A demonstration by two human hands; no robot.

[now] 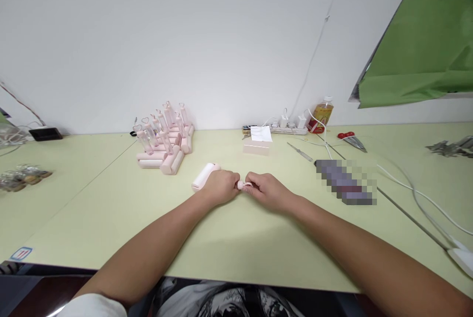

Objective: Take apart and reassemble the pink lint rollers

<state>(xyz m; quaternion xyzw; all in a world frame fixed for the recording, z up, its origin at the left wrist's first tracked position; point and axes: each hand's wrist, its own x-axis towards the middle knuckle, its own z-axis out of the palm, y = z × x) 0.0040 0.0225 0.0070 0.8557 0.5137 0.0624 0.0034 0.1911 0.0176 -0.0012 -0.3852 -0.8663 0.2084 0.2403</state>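
My left hand (222,186) and my right hand (269,192) meet at the middle of the table, both closed. Between them shows a small pale pink cap with a loop (241,185). My right fingers pinch its loop end, while the left fingers wrap round the other side, where anything further is hidden. A pink-and-white roll-shaped piece (204,177) lies just behind my left hand, partly covered by it. Farther left stand several clear tubes with heart-shaped loop tops (150,134), among pink roll-shaped pieces (173,160).
Behind my hands sits a pale pink box (256,147) with white paper (261,133) on it. A power strip (290,130), a drink bottle (320,115) and red-handled pliers (351,140) are toward the back. White cables (417,191) cross the right side; small glass jars (24,177) lie far left.
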